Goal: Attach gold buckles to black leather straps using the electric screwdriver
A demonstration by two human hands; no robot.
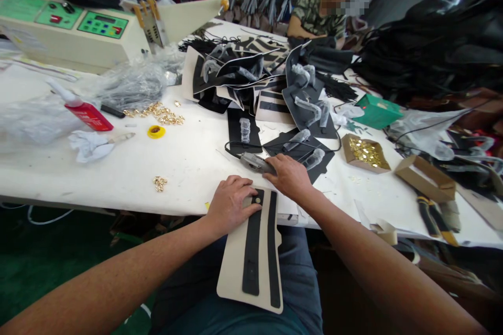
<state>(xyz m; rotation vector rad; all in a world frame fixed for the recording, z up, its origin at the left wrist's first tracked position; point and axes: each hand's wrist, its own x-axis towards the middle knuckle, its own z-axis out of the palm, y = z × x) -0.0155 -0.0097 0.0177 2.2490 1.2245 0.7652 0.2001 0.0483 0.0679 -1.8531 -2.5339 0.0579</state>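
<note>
Left hand [234, 204] pressing beige panel [231, 272] with black strips, right hand [290, 178] closed round grey handheld tool [255, 162] — possibly a rotary engraver — above white table [188, 162].

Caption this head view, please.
Left hand on a beige panel with black strips, right hand holding a grey tool.

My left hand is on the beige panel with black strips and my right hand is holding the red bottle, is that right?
Not quite: the head view shows your right hand holding a grey handheld tool. Your left hand is on the beige panel.
</note>
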